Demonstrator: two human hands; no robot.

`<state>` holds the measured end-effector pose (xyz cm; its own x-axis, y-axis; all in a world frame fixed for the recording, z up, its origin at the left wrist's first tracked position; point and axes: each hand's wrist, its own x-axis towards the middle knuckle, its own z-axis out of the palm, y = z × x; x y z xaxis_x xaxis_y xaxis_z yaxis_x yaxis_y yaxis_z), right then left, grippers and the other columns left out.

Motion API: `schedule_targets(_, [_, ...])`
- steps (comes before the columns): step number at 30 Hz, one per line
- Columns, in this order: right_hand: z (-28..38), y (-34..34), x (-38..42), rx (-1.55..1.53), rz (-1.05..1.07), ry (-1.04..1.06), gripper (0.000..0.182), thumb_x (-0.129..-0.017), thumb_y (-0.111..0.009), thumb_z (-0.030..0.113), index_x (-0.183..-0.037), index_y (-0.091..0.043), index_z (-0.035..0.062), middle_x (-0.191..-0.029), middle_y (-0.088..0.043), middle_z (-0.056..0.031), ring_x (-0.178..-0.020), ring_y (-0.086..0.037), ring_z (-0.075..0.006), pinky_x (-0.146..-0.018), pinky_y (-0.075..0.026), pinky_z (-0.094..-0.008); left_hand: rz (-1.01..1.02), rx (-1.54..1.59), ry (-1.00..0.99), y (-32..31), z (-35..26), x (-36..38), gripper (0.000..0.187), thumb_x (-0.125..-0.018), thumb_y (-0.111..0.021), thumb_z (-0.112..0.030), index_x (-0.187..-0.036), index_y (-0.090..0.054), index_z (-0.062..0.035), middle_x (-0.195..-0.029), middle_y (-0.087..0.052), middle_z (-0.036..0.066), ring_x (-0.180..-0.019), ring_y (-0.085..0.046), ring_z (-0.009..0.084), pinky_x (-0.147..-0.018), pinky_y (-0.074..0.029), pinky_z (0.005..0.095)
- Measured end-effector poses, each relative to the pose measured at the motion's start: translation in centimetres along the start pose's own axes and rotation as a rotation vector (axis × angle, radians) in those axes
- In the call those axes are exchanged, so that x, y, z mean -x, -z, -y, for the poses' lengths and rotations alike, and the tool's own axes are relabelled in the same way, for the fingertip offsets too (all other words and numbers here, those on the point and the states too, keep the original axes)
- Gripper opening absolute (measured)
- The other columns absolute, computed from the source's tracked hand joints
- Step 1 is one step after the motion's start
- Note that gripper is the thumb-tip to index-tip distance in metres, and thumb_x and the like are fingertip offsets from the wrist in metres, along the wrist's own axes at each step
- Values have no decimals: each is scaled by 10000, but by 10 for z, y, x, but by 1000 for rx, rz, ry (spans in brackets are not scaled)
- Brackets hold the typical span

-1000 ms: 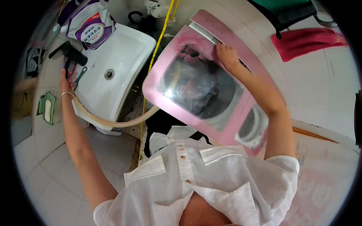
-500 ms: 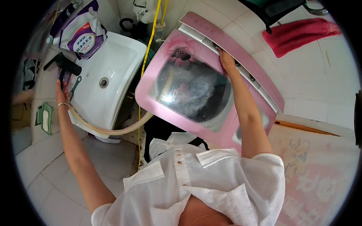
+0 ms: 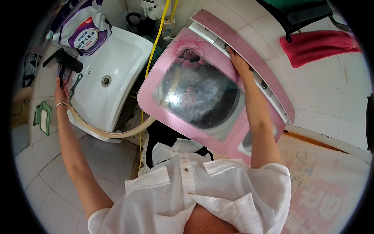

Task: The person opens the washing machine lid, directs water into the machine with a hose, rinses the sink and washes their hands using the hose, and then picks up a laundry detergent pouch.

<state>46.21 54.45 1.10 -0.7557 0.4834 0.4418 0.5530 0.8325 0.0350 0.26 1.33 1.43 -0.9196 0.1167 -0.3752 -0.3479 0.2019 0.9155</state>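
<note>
The right hand rests on the control strip at the far edge of the pink top-loading washing machine, fingers pressed together. Left of this machine, the left hand touches the black faucet on the white sink, probably to feed the beige hose; I cannot tell its fingers.

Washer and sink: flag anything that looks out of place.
A hose runs from the tap, over the sink rim, toward the washer. Left hand at the tap, right hand on the panel. Nothing spilled or damaged.

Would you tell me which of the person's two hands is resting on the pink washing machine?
The right hand, on the pink washing machine; the left hand is at the white sink.
</note>
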Motion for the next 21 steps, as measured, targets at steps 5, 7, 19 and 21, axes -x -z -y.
schedule_targets(5, [-16, -22, 3, -29, -29, -57, 308, -872, -495, 311, -919, -615, 31, -845, -618, -178, -782, -581, -360, -705, -451, -420, 13, 10, 5, 1, 1, -1, 431, -792, -537, -589, -758, -526, -160, -458, -357, -63, -378, -310, 56, -364, -218, 201])
schedule_targets(7, [-8, -15, 5, -123, -36, -73, 309, -871, -494, 314, -908, -619, 34, -832, -617, -183, -776, -581, -364, -701, -451, -423, 20, 6, 8, 4, 0, -1, 427, -791, -538, -589, -761, -528, -164, -461, -360, -64, -380, -311, 55, -366, -217, 198])
schedule_targets(19, [7, 20, -13, 62, 108, 92, 371, -862, -494, 399, -986, -620, 73, -928, -624, -155, -825, -583, -352, -711, -458, -413, 35, -3, 16, 4, 4, -7, 428, -788, -539, -589, -723, -527, -166, -466, -361, -68, -379, -308, 55, -363, -224, 199])
schedule_targets(21, [-1, -9, -9, 65, 106, 56, 361, -864, -487, 382, -991, -619, 70, -932, -623, -165, -834, -581, -358, -724, -455, -419, 48, -3, -13, 5, 4, -8, 431, -787, -539, -591, -722, -531, -165, -469, -366, -69, -378, -309, 55, -361, -236, 204])
